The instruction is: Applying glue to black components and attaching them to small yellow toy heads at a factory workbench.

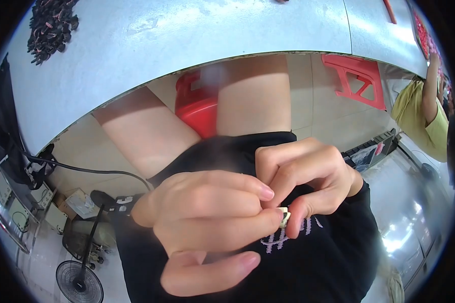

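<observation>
Over my lap, both of my hands meet around a small cream-coloured piece (285,216) with a dark spot on it. Its exact kind is too small and too covered to make out. My right hand (308,174) is closed, its bent index finger and thumb on either side of the piece. From the left comes my left hand (207,217), back upward and fingers stretched toward the right. The tip of its index finger touches the piece, while its thumb stands apart below, touching nothing visible.
A pale worktable (187,35) curves ahead of my knees, with a pile of small dark pieces (50,30) at its far left. Red plastic stools (199,108) stand below. A black fan (79,283) is at lower left, and a person in a yellow top (422,113) at right.
</observation>
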{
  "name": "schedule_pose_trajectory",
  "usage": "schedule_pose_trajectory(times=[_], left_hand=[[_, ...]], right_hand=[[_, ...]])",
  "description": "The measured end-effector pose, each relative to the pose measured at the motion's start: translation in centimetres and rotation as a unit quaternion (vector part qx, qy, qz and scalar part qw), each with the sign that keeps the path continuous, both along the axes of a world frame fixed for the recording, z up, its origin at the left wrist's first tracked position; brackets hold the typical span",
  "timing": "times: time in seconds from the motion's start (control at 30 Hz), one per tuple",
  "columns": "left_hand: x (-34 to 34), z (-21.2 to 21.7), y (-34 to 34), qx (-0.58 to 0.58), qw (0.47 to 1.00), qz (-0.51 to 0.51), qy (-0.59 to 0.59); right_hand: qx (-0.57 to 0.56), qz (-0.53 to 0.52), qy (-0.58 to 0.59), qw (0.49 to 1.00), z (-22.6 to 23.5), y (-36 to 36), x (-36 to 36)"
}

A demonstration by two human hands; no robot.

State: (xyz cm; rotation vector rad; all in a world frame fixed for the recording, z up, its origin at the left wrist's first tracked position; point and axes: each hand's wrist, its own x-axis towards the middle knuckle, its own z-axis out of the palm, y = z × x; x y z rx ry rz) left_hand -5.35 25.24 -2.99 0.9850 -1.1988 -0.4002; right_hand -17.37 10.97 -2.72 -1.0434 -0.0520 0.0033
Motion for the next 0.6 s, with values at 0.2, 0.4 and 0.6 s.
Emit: schedule_pose_trajectory(times=[0.2, 0.4, 0.6], left_hand=[[-1.0, -0.6, -0.6, -0.08, 0.995, 0.059, 0.019], [-1.4, -0.8, -0.7, -0.111, 0.991, 0.074, 0.025], [-1.5, 0.2, 0.2, 0.001, 0.997, 0.074, 0.006]], right_hand=[[-0.046, 0.008, -0.01, 0.999, 0.5, -0.2, 0.4], [-0.046, -0.007, -0.014, 0.999, 0.3, 0.0, 0.2], [-0.082, 0.003, -0.026, 0.996, 0.6, -0.4, 0.3]])
